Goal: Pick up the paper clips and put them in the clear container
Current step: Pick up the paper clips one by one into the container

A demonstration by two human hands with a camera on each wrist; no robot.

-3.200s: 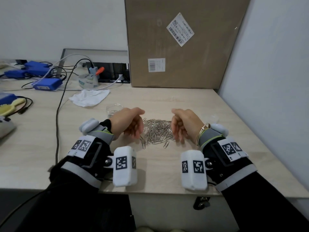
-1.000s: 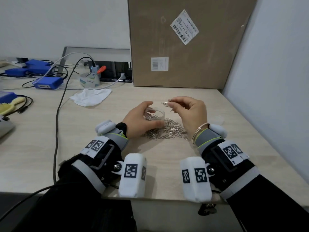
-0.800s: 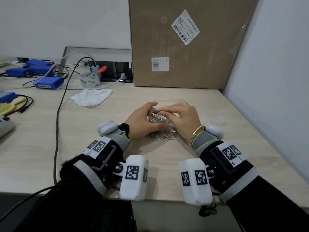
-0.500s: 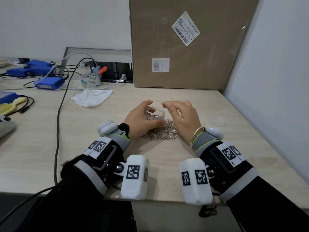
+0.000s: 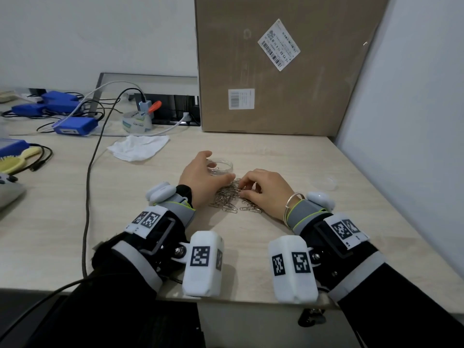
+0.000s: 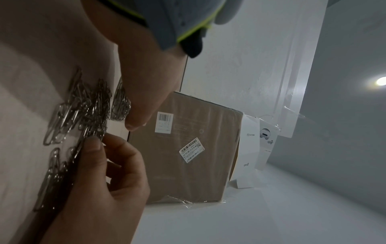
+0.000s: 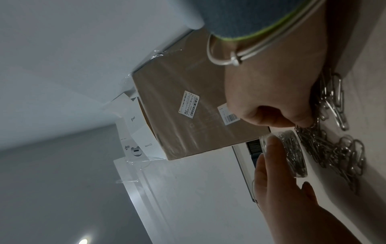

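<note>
The clips [image 5: 229, 194] lay in a loose silver heap near the middle of the surface [image 5: 251, 146], closer to its near edge than to the far one where the box [image 5: 283, 64] stood, and a few strays sat apart on the heap's near side. They looked like thin bent wire: light, stiff and smooth, likely to hook into each other, so that a pull on one would probably drag several. A fingertip pinch on a loop raised at the heap's rim seemed the surest hold, since a clip lying flat would offer little to get under. The container [image 5: 221, 167] stood just beyond the heap, touching or nearly touching it, with some clips already inside; being small, clear and light, it would probably slide or tip if knocked. The left hand [image 5: 200, 177] lay beside it on its left, thumb at the far rim and fingers curved round the near side against the wall, steadying it, wrist low over the surface. The right hand [image 5: 266, 188] was palm down on the right of the heap, knuckles up, its fingers [image 5: 247, 183] curled down into the clips with the tips drawn together; the right wrist view showed a fingertip pressed on a clip, but whether any clip was truly pinched I could not tell.
</note>
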